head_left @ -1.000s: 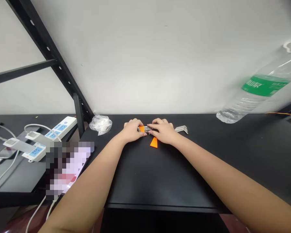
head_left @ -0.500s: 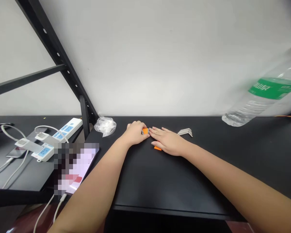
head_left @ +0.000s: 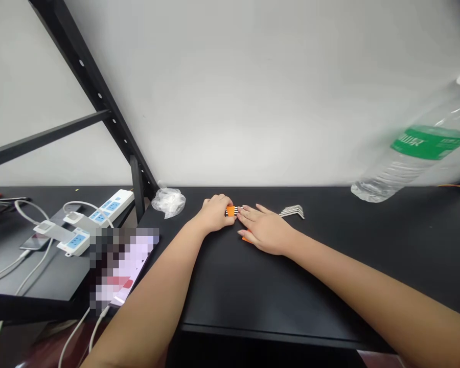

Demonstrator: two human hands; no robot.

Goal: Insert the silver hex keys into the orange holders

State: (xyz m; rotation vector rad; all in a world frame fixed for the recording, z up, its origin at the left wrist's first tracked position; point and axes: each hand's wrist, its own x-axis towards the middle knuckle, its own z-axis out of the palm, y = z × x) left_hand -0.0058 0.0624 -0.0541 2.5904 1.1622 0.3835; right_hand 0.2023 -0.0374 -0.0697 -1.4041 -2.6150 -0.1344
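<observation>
My left hand (head_left: 215,213) is closed around a small orange piece with black-and-white stripes (head_left: 230,211) on the black tabletop. Its fingers hide part of that piece, and I cannot make out its exact kind. Just to the right, my right hand (head_left: 267,228) lies flat with fingers stretched out, its fingertips close against the striped piece's right end. Under its thumb side shows the edge of another orange piece (head_left: 246,239), mostly covered by the palm. Several silver hex keys (head_left: 292,210) lie side by side beyond my right hand.
A crumpled clear plastic bag (head_left: 168,202) lies near the wall. A large bottle with a green label (head_left: 425,142) stands at the right. Left are a black metal frame (head_left: 118,128), a white power strip (head_left: 111,207) with chargers and cables, and a lit phone-like screen (head_left: 136,263).
The view has shifted slightly. My right hand has slid a little over the lower orange piece, so less of it shows. My left hand keeps its hold on the striped piece.
</observation>
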